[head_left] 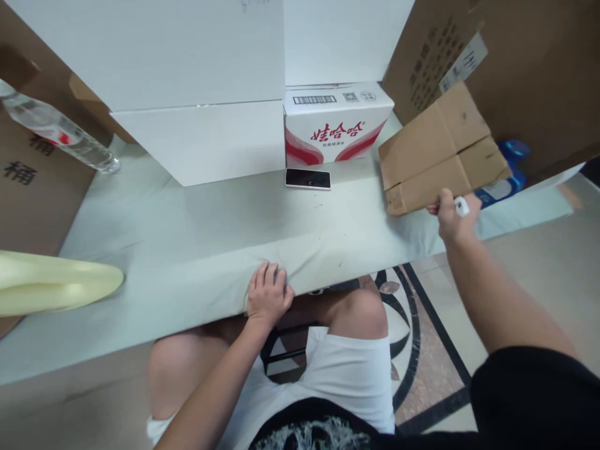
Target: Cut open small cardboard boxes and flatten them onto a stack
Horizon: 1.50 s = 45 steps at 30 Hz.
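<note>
My right hand [457, 217] is closed around a white pen-like object [462, 206]; its rounded white end shows above my fist and a dark tip pokes out to the left. That fist is at the near edge of a small brown cardboard box [435, 147], which stands slanted on the right of the table. Whether my fingers touch the box, I cannot tell. Fingers spread, my left hand [269, 294] lies on the front edge of the cloth-covered table [220, 225] and holds nothing. A phone [308, 179] with a dark screen lies farther back.
Behind the phone stands a white carton with red print [337, 128], beside a large white box [210, 137]. A blue bottle [509, 178] is partly hidden behind the cardboard. On the left are a clear water bottle [70, 134] and a pale yellow object [60, 284].
</note>
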Each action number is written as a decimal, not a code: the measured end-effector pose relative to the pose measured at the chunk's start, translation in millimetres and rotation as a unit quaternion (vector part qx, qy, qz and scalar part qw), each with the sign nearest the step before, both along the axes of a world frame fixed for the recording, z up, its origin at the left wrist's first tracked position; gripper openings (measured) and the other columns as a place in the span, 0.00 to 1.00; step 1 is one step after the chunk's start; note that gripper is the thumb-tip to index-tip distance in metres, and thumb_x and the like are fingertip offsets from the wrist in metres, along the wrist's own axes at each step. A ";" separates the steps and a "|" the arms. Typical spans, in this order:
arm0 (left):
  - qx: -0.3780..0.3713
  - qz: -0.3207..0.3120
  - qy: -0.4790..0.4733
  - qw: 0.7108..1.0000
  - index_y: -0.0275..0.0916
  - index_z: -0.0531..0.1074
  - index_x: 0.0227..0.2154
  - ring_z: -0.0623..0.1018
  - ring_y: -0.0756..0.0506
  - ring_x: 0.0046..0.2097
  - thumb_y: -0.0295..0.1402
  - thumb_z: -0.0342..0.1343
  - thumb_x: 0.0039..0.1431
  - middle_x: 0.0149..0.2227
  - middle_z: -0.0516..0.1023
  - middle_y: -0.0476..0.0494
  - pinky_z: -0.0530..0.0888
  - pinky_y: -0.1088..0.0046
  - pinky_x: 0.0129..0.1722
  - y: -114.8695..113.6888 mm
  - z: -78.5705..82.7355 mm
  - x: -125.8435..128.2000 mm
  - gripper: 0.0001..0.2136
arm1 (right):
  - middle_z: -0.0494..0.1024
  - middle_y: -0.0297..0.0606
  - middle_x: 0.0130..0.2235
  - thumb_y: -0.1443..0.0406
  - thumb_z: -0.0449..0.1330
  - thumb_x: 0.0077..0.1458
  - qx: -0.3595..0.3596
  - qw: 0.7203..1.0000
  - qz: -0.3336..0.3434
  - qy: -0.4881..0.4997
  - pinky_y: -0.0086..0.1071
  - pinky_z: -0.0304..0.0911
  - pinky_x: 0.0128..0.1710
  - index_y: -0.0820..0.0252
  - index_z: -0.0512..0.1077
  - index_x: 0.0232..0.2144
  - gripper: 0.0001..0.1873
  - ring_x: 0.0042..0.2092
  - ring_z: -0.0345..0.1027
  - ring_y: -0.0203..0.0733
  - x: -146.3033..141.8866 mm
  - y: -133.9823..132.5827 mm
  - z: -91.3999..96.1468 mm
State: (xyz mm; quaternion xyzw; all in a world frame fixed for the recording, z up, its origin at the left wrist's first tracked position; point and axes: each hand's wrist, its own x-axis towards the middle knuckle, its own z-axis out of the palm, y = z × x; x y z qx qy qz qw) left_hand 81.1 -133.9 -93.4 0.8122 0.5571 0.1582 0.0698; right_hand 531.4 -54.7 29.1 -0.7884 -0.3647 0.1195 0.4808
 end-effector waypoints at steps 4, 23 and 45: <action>0.026 -0.011 0.057 0.998 0.37 0.80 0.52 0.72 0.29 0.66 0.35 0.56 0.61 0.58 0.79 0.30 0.69 0.50 0.65 -0.1 -1.8 -2.6 0.18 | 0.68 0.28 0.30 0.70 0.55 0.66 -0.020 0.998 -0.030 0.042 0.25 0.68 0.31 0.59 0.65 0.39 0.02 0.27 0.68 0.27 11.8 92.7 21.0; -0.176 -0.079 0.026 0.981 0.39 0.77 0.49 0.79 0.38 0.53 0.35 0.58 0.62 0.49 0.78 0.38 0.76 0.60 0.56 98.5 56.0 6.4 0.14 | 0.78 0.59 0.58 0.63 0.56 0.58 -0.135 0.925 0.277 -0.224 0.60 0.61 0.64 0.58 0.70 0.41 0.09 0.63 0.69 0.63 -123.5 3.3 -123.7; -0.150 -0.128 0.094 0.976 0.22 0.68 0.59 0.71 0.31 0.62 0.46 0.73 0.49 0.60 0.70 0.24 0.68 0.61 0.62 349.2 45.9 96.3 0.42 | 0.75 0.57 0.64 0.65 0.56 0.60 -0.151 0.903 0.284 -0.284 0.56 0.62 0.64 0.60 0.73 0.40 0.08 0.66 0.68 0.61 -128.5 4.7 -121.3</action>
